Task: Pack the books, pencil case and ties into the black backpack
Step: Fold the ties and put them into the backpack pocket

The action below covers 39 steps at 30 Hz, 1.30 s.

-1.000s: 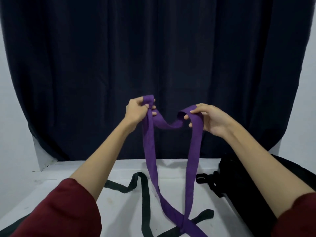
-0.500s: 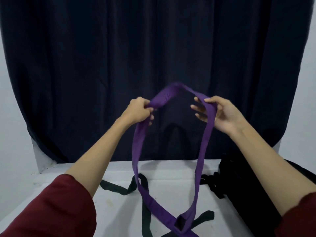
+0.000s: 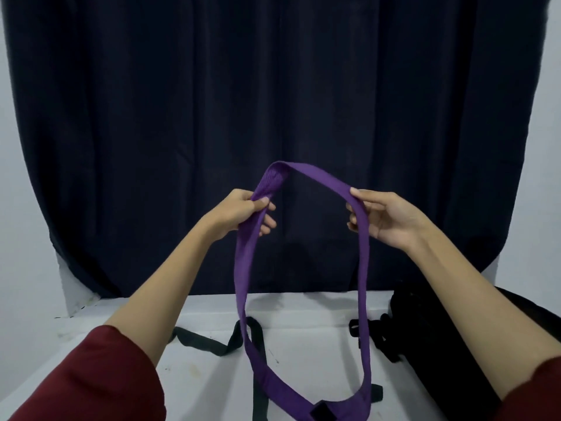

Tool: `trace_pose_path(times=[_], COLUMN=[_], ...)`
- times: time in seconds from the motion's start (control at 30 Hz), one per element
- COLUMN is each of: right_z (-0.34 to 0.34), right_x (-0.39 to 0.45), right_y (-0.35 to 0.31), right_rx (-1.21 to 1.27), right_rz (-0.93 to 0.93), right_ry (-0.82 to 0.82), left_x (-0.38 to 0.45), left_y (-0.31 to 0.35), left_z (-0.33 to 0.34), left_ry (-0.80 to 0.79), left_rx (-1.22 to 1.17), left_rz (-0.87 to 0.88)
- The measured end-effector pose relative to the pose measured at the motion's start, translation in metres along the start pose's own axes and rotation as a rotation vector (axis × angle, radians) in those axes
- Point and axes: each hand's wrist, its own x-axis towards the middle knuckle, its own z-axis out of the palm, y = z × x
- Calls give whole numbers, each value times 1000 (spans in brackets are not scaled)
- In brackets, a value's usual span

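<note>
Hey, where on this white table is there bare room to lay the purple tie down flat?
Bare patches on the white table: the back strip below the dark curtain, and the middle between the dark green tie and the black backpack. The right side is crowded by the backpack and its straps; the near centre by the purple tie crossing the green one.

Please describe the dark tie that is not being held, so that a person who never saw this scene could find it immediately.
Look at the white table in front of the dark curtain. The black tie lies flat on it, left of the black backpack. Unlike the purple tie, which both hands hold up in a loop, no hand touches it.
</note>
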Motion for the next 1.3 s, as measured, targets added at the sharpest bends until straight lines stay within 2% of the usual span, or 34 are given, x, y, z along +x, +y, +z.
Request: trace_pose_path(times=[0.07,0.13,0.23,0.3,0.43,0.53,0.6,0.73,0.87,1.03,1.2,1.3], right_z=[5,16,33,45,59,64,65,64,66,53,38,38], right_x=[-1,0,8,12,10,8,9,16,25,25,1,-7], right_y=[0,3,14,22,39,43,37,21,5,3,33,39], right_rx=[-56,-104,-237,-265,-252,-170,-86,61,73,-137,-327,-405], right_rz=[-13,-12,-55,-66,-32,-76,-107,-165,-197,-207,14,-94], right_ry=[-58,-92,-43,-38,-68,26,105,197,236,260,-48,-112], left_x=[3,6,9,8,4,2,-4,-19,-27,-19,-10,-4], left_y=[-2,2,19,33,58,62,52,12,-11,7,35,46], left_z=[3,7,16,24,32,32,32,47,72,72,56,46], left_ry=[118,169,155,145,94,76,-4,-302,-406,-285,-133,-39], left_rx=[-119,-258,-459,-492,-566,-612,-606,-555,-343,-565,-711,-740], left_rz=[43,79,132,167,200,193,163,-2,-2,29,49,36])
